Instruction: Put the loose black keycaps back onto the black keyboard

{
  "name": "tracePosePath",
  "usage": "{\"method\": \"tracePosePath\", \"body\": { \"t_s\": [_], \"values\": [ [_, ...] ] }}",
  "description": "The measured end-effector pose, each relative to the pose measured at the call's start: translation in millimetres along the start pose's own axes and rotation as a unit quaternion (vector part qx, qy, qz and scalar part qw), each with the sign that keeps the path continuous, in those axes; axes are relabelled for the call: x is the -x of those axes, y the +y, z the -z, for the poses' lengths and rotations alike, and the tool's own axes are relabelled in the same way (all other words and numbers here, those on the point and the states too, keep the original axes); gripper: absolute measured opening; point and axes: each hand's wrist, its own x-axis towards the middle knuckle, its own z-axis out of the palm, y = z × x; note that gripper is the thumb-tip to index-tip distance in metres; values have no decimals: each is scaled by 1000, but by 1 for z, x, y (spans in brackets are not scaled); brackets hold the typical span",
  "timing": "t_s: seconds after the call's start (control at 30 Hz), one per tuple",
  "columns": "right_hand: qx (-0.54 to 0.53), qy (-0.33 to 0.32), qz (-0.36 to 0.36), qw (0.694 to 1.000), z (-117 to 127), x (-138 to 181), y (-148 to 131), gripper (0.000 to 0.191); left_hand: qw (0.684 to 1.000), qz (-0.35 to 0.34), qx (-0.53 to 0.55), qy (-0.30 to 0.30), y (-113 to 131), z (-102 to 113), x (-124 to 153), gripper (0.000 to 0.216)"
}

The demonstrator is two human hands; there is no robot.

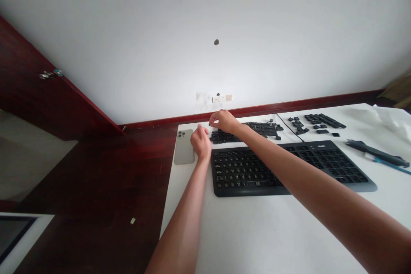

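My right hand (224,120) reaches across the table above the far side of the keyboard, thumb and fingertips pinched on a small black keycap (210,124). Just to its left, my left hand (201,141) rests with curled fingers between the phone and the keycaps; whatever it may hold is hidden. Under and beside the right hand lie black keycaps (221,137) set out in rows. The black keyboard (242,192) lies nearer to me with its key sockets bare, partly covered by my right forearm.
A pale phone (184,154) lies face down at the table's left edge. More loose keycaps (324,120) sit at the back right, past a thin cable (290,128). A dark long tool (375,151) and a blue stick (393,165) lie right. The white table (257,235) meets the wall.
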Motion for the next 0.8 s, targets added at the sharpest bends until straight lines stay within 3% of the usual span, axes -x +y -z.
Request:
{"method": "tracePosePath", "body": {
  "t_s": [0.27,0.6,0.8],
  "values": [
    [10,-29,-8,999,-4,3,7,17,1000,7,-2,-2,2,1,0,52],
    [14,-49,26,998,13,16,3,11,1000,-7,-20,-3,1,2,1,53],
    [36,-65,33,997,6,18,0,13,1000,-4,-13,-1,1,1,1,53]
  ]
}}
